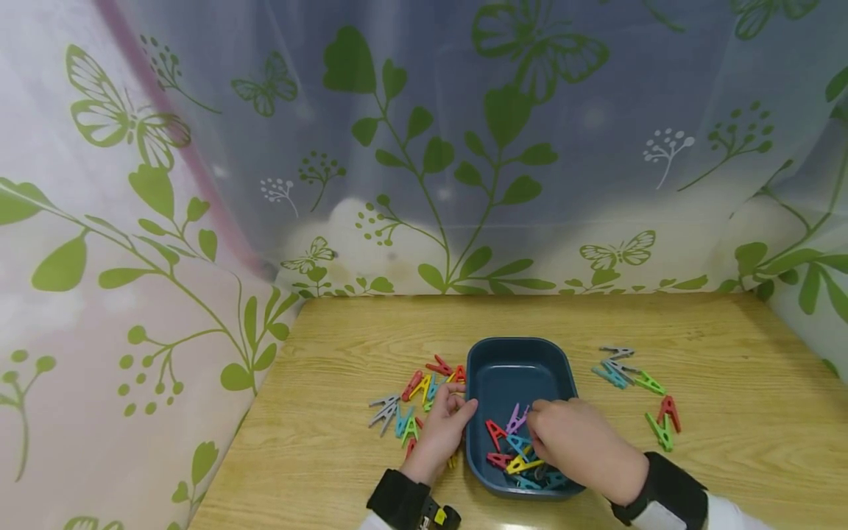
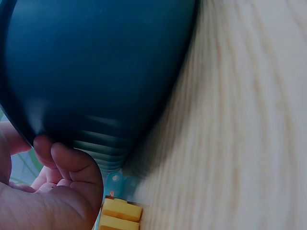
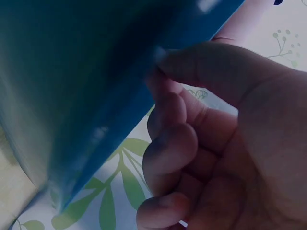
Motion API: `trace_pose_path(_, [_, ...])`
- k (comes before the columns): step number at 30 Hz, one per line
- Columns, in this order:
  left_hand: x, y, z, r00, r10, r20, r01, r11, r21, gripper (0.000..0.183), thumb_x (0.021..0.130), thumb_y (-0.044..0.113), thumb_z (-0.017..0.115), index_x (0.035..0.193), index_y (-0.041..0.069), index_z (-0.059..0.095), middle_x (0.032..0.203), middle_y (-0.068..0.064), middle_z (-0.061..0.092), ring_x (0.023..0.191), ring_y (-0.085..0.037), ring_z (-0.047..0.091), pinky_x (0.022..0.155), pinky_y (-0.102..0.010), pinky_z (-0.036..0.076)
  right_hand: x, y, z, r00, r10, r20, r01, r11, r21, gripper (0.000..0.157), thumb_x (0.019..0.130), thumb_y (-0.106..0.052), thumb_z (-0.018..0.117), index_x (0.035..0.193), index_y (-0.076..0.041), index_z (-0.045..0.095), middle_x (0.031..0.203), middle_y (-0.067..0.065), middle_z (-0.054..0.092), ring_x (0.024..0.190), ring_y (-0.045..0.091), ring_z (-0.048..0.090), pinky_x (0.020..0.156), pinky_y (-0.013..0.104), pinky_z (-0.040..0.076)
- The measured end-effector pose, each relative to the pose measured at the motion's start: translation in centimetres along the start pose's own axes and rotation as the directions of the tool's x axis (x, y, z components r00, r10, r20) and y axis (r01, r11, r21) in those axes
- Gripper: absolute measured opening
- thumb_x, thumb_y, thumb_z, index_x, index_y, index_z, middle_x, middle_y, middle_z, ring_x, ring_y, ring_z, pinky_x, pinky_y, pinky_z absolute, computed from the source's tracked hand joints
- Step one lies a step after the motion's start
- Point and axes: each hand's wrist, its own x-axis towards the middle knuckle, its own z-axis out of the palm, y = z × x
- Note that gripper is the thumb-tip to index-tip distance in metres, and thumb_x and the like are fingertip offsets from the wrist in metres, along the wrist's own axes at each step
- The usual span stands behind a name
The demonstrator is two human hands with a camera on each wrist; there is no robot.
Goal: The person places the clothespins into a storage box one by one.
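Observation:
A dark blue plastic box [image 1: 490,368] stands on the table with several plastic clothespins [image 1: 523,465] at its near end. My left hand [image 1: 440,423] holds the box at its left rim, thumb at the edge, and in the left wrist view its curled fingers [image 2: 72,163] lie against the wall. Over the box's right side is my right hand [image 1: 583,442], thumb and index fingertips together. A purple clothespin [image 1: 515,419] reaches right up to these fingertips; I cannot tell whether they pinch it. In the right wrist view the other fingers [image 3: 170,148] are curled beside the rim.
Left of the box lies a mixed group of clothespins [image 1: 386,411], partly behind the left hand. More grey, blue, green and red clothespins [image 1: 651,382] are spread to its right. A patterned curtain [image 1: 424,184] hangs at the table's [image 1: 715,346] back edge and sides.

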Motion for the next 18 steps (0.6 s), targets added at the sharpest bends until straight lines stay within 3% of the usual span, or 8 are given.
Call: trace_pose_path(18, [0.01, 0.12, -0.04, 1.0, -0.01, 0.004, 0.01, 1.0, 0.003, 0.035, 0.106, 0.018, 0.057, 0.135, 0.004, 0.044, 0.086, 0.001, 0.05, 0.072, -0.015, 0.05, 0.065, -0.028, 0.041, 0.11, -0.1, 0.51, 1.0, -0.024, -0.011, 0.024, 0.999, 0.041, 0.022, 0.087, -0.017, 0.08, 0.072, -0.02, 0.064, 0.07, -0.01, 0.051, 0.053, 0.001, 0.036, 0.052, 0.025, 0.031])
